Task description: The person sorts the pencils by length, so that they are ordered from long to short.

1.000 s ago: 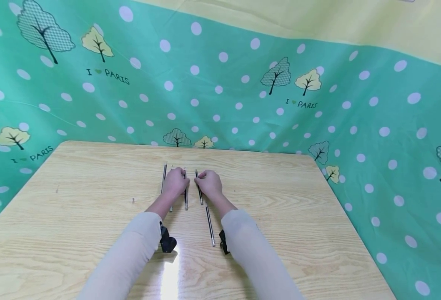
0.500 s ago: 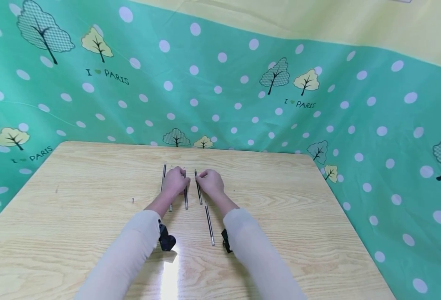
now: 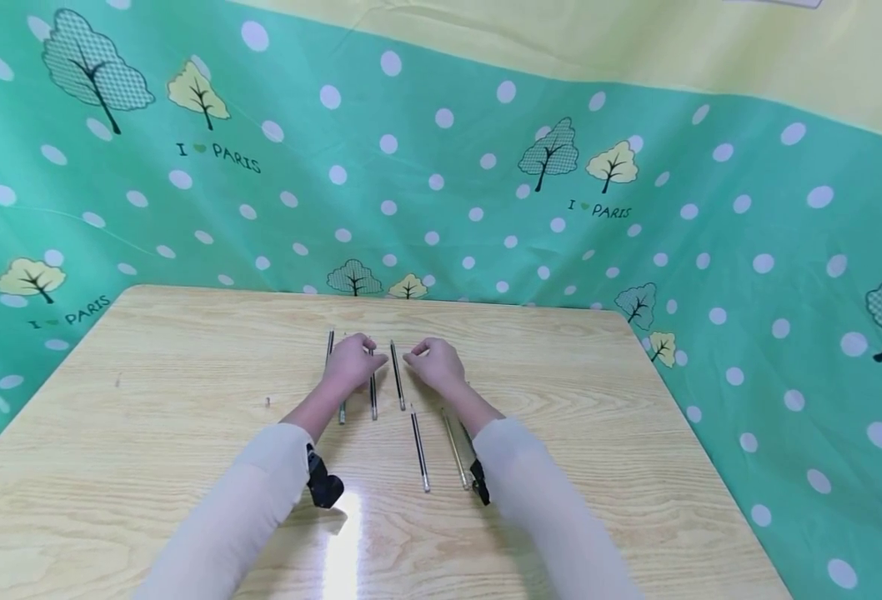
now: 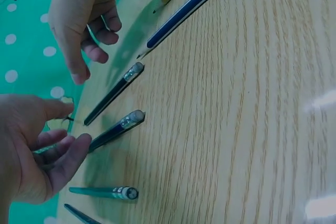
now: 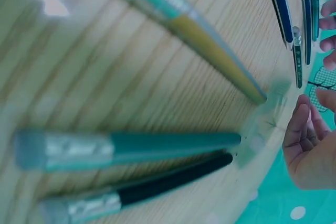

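Observation:
My left hand (image 3: 351,364) hovers over the left pencils with fingers loosely bent and apart, holding nothing. A dark pencil (image 3: 373,400) runs partly beneath its thumb side; in the left wrist view the thumb overlaps this pencil (image 4: 116,130), and contact is unclear. Another dark pencil (image 3: 398,379) lies in the gap between both hands. Just right of it is my right hand (image 3: 437,365), thumb and fingers relaxed and nothing in them. Beyond the left hand lie a green pencil (image 3: 342,414) and a dark pencil (image 3: 330,343), both partly covered.
Nearer on the wooden table (image 3: 186,467) lies a dark striped pencil (image 3: 420,452). A yellow pencil (image 3: 454,450) sits to its right. Green (image 5: 157,149) and black (image 5: 168,178) pencils lie under the right forearm. A tiny pale piece (image 3: 267,402) lies left. Polka-dot cloth (image 3: 411,167) hangs behind.
My right hand has let go of the middle dark pencil and shifted right, uncovering it. My left thumb has moved right, away from its pencil. The yellow pencil has come into sight.

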Demonstrator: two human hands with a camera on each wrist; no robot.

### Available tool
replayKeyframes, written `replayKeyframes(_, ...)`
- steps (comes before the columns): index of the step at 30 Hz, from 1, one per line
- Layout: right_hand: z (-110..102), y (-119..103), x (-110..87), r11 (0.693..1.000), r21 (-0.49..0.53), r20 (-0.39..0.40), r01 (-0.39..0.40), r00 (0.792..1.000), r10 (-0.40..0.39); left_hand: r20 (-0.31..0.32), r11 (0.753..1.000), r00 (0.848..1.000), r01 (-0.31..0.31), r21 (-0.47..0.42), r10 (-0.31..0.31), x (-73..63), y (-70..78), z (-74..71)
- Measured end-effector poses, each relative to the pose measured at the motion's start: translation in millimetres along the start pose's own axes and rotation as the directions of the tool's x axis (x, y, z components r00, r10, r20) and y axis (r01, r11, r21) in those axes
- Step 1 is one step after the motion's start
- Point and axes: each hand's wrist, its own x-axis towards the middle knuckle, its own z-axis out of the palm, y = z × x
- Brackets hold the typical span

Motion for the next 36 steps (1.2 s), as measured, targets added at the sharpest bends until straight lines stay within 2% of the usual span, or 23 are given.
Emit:
replayKeyframes(5, -9, 4, -7.4, 1.0, 0.019, 0.044, 0.008, 0.999, -0.009, 0.01, 0.997, 0.998, -0.055, 0.06, 0.054, -6.4, 3.5, -3.1)
replayKeyframes(11, -21, 8, -15.9, 0.999, 0.051, 0.099, -0.001, 0.995, -0.004, 0.078, 0.998, 0.995, -0.064, 0.001, 0.063, -11.6, 3.0, -8.0)
replayKeyframes(19, -29, 16, -22.3, 0.998, 0.058, 0.136, 0.029, 0.99, -0.037, 0.11, 0.995, 0.989, -0.1, -0.017, 0.101, -16.4, -0.4, -6.8)
replayKeyframes(26, -38, 19, -32.8, 0.995, 0.086, 0.188, 0.055, 0.98, -0.071, 0.106, 0.983, 0.979, -0.181, 0.034, 0.177, -25.1, -0.6, -7.8)
replayKeyframes(36, -47, 27, -45.4, 0.995, 0.071, 0.223, 0.065, 0.972, -0.079, 0.132, 0.965, 0.963, -0.248, 0.086, 0.236, -40.1, 0.7, -0.9)
